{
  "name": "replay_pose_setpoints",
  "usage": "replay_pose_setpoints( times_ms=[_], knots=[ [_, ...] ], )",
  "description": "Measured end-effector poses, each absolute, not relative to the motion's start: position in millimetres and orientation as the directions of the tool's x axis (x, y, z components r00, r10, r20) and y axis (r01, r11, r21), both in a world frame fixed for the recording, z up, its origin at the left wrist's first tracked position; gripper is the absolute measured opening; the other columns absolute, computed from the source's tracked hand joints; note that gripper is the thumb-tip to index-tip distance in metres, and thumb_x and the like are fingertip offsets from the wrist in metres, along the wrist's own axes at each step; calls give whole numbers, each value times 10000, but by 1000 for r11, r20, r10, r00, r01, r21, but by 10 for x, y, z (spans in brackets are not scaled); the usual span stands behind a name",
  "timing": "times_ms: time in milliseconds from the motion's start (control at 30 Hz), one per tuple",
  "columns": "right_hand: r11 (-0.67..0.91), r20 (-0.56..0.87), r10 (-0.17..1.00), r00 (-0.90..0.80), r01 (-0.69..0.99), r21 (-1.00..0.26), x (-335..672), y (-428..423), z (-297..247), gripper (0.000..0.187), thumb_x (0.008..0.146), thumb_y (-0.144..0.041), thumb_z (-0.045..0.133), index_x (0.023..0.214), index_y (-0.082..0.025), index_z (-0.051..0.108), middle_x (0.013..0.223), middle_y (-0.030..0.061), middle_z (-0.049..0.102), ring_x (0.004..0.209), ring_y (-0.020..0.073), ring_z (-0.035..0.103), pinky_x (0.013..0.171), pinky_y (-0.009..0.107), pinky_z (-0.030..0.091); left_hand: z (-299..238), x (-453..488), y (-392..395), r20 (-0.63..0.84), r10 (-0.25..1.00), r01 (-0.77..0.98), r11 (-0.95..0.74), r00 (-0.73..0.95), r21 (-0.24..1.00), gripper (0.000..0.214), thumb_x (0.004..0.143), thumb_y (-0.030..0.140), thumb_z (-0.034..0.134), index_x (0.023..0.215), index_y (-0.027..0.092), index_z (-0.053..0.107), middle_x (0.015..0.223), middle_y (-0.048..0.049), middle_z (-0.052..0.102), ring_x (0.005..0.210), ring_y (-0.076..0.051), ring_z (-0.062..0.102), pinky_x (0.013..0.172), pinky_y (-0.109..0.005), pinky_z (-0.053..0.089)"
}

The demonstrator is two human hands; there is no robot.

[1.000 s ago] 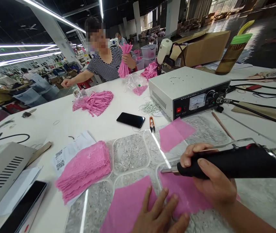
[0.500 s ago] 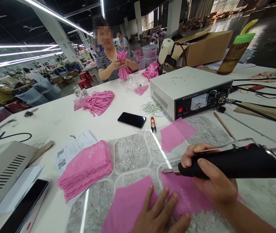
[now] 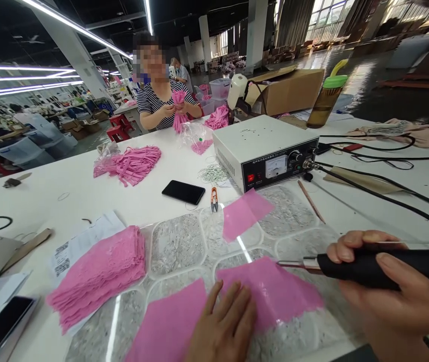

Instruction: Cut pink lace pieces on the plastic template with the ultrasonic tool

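Note:
My right hand [image 3: 406, 291] is wrapped round the black handle of a handheld ultrasonic welder [image 3: 365, 267]. The metal tip points left and lies close to the upper edge of a pink fabric piece [image 3: 278, 294]; whether it touches cannot be told. My left hand [image 3: 225, 322] lies flat with its fingers out, pressing on this piece's left part. Another pink fabric piece [image 3: 169, 317] lies left of that hand, partly beneath it. A third pink piece [image 3: 246, 213] lies farther back on the clear patterned mat [image 3: 178, 246]. To the left is a stack of pink lace-textured fabric [image 3: 101, 271].
Behind the mat stand a control box [image 3: 267, 146] with cables, orange thread snips [image 3: 214, 199] and a black phone [image 3: 183, 192]. A bottle [image 3: 327, 103] stands back right. Across the table, a person [image 3: 165, 103] holds pink strips near a pink strip pile [image 3: 135, 163].
My right hand has drawn the welder rightward, its tip moving from the fabric's left corner to its upper edge. My left hand stays flat on the fabric. The view has shifted right.

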State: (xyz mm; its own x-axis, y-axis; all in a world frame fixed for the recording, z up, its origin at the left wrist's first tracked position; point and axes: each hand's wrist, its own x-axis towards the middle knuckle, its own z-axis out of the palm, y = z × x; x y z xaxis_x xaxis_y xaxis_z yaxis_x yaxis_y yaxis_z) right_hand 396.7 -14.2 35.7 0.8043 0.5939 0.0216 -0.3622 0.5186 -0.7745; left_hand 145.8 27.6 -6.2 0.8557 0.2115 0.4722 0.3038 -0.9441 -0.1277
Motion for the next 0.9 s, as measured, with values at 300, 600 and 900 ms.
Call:
replay_pose_setpoints(
  times_ms=[300,600,900],
  knots=[
    [532,45,631,774,-390,-752,4062,-152,356,157,522,-205,608,669,-249,574,599,-25,493,442,131,444,376,278,413,-38,1848,258,389,330,373,-927,860,-39,363,974,203,433,1308,87,517,1332,-102,568,1296,-254,472,1087,-442,390],
    [505,-91,636,766,-503,-702,4013,-150,320,191,553,-179,629,730,-223,572,691,-30,471,522,115,469,459,259,481,-141,1933,269,394,333,383,-922,857,-52,389,980,274,426,1333,130,504,1400,-69,506,1358,-245,390,1128,-437,320],
    [512,-33,673,739,-498,-700,3992,-156,269,191,608,-215,647,782,-243,574,704,-22,491,537,128,463,477,263,508,-185,1944,272,360,338,381,-923,870,-55,383,979,295,430,1340,190,505,1424,-61,478,1364,-262,379,1123,-484,309]
  ],
)
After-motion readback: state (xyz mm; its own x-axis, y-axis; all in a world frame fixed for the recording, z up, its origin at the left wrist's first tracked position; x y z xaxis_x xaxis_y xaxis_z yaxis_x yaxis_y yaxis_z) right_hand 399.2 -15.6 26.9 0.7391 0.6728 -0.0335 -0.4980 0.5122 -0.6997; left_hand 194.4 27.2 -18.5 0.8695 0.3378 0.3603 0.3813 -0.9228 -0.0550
